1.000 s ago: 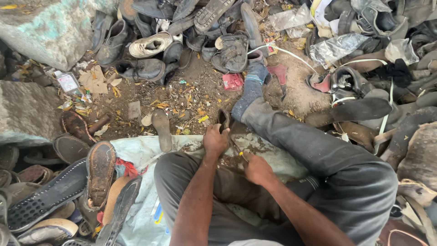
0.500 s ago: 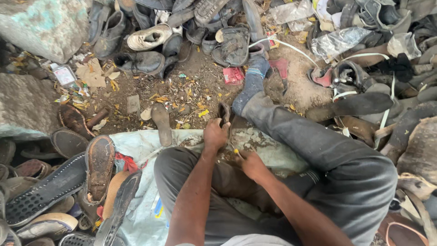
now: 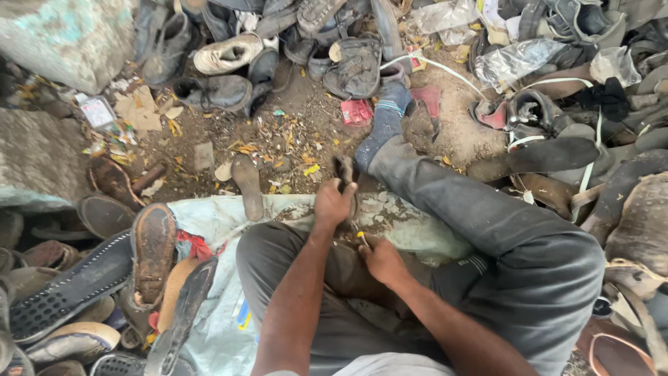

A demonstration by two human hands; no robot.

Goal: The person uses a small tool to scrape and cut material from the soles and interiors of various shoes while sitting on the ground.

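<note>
From my remote seat, I see the left hand (image 3: 332,203) gripping a dark shoe sole (image 3: 344,169) upright over the pale sack (image 3: 410,223), while the right hand (image 3: 379,257), just beside that sole, pinches a small yellow-handled tool (image 3: 361,239). I judge it mid-repair at the sole's lower edge; working further calls for a steady hold. The tool's tip is hidden, and the heaped old shoes (image 3: 229,52) beyond the sole blur together.
</note>
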